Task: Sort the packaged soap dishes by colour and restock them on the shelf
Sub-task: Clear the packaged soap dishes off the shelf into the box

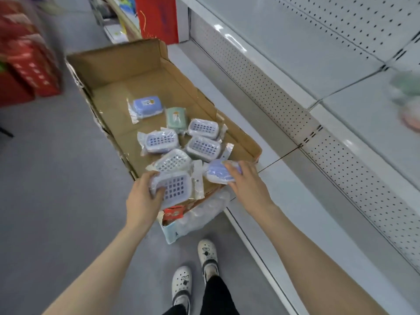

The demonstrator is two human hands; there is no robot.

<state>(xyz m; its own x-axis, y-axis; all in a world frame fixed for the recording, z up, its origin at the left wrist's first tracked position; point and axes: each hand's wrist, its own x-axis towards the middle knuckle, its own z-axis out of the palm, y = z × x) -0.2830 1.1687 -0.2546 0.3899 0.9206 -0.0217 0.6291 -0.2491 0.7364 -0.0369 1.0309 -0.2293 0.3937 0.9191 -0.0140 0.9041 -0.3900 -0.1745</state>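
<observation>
An open cardboard box (127, 71) lies on the floor beside the white shelf (354, 105). Several packaged soap dishes lie inside it, most blue, one green (176, 117). My left hand (142, 196) grips a blue packaged soap dish (176, 189) with its grid facing up, at the box's near end. My right hand (246, 181) grips another blue packaged soap dish (217, 172) at the near right corner. Blurred green and pink packages (409, 98) sit on the shelf at the far right.
A plastic bag of more goods (195, 217) lies under the box's near end. Red boxes (27, 64) stand across the aisle at left. A red panel (159, 17) stands beyond the box. My feet in white clogs (195, 273) stand on the grey floor.
</observation>
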